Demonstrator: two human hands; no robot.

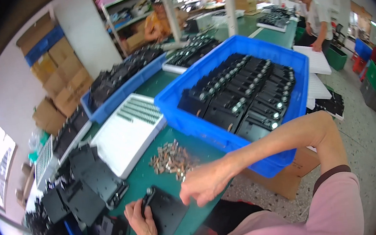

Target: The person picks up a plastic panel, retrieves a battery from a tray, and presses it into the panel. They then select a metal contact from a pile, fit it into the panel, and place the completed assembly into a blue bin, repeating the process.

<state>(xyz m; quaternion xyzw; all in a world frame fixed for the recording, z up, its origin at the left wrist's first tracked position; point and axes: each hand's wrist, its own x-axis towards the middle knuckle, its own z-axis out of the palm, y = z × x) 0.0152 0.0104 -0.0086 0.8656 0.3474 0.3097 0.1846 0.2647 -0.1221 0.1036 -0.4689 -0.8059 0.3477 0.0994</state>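
Observation:
A flat black panel (165, 209) with small holes and a round metal piece at its top corner lies on the green table in front of me. My left hand (144, 224) grips its left edge, thumb and fingers bent around the narrow raised part there. Over the panel's right side hovers my right hand (207, 182), its fingers closed and slightly blurred; what they hold, if anything, is hidden. Just beyond that hand is a loose pile of small copper and silver metal pieces (170, 159).
Close on the right, a blue crate (242, 141) holds rows of similar black panels. A white foam tray (128, 143) bears rows of small green strips. More black panels (89, 195) are heaped at left. Two people (316, 17) work farther off, beside more trays.

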